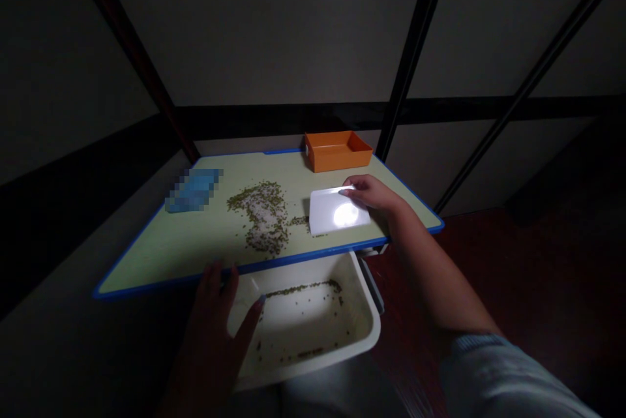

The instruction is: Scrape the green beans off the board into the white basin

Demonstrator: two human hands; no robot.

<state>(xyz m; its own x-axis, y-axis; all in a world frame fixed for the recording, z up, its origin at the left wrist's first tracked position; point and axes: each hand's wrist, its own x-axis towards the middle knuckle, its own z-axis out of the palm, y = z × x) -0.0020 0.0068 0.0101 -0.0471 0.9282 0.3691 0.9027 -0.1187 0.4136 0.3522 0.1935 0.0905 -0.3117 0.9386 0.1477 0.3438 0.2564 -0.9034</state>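
My right hand [374, 196] rests on a white flat card-like scraper [337, 211] that stands on its edge on the pale green table [195, 248], fingers closed on its top edge. Left of the scraper lies a scattered pile of small green grains mixed with white grains [261, 212]. My left hand [220, 313] grips the near left rim of a white tray [362, 333] held just below the table's front edge. A line of green grains lies inside the tray.
An orange box [337, 150] stands at the table's far edge. A blurred blue object [193, 190] lies at the left. The table has a blue rim. Dark window frames and wall rise behind; dark floor lies to the right.
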